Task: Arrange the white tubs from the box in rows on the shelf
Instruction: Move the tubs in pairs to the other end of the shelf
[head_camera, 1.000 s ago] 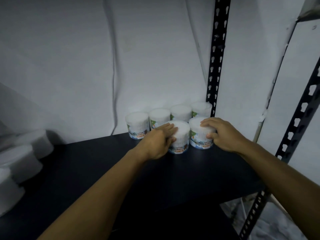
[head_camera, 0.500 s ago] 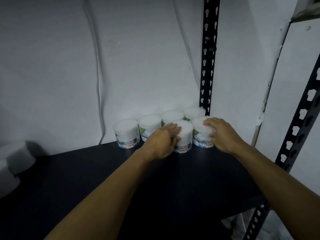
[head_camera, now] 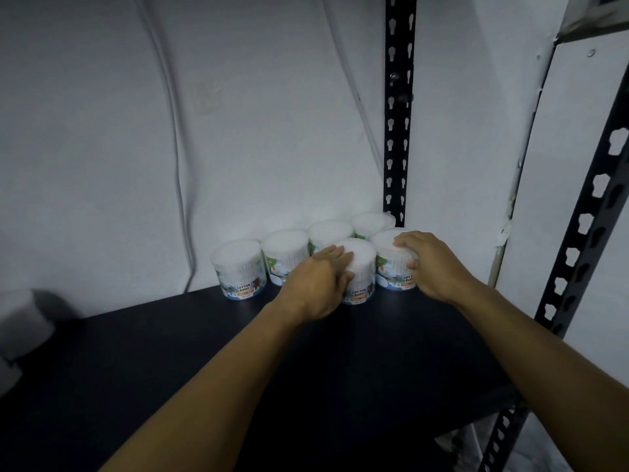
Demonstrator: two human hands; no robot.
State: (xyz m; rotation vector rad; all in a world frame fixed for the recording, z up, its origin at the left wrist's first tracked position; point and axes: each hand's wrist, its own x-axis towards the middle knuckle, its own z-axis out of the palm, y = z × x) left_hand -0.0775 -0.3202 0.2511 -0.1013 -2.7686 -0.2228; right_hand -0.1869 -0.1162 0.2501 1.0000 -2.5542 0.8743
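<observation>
Several white cotton-bud tubs stand at the back right of the dark shelf (head_camera: 204,352). A back row along the wall runs from the leftmost tub (head_camera: 238,269) to the one by the upright (head_camera: 371,223). Two tubs stand in front. My left hand (head_camera: 316,284) holds the front left tub (head_camera: 360,267), fingers over its lid and thumb on its side. My right hand (head_camera: 432,264) grips the front right tub (head_camera: 391,264) from above, fingers curled over the lid edge.
A black perforated upright (head_camera: 398,107) rises behind the tubs at the shelf's back right corner; another (head_camera: 585,233) stands at the front right. Blurred white tubs (head_camera: 20,321) sit at the far left edge. A cable (head_camera: 177,158) hangs down the white wall.
Both hands stay on the two front tubs and have pushed them slightly back toward the rear row. The view has shifted right, so the tubs at the left edge show less.
</observation>
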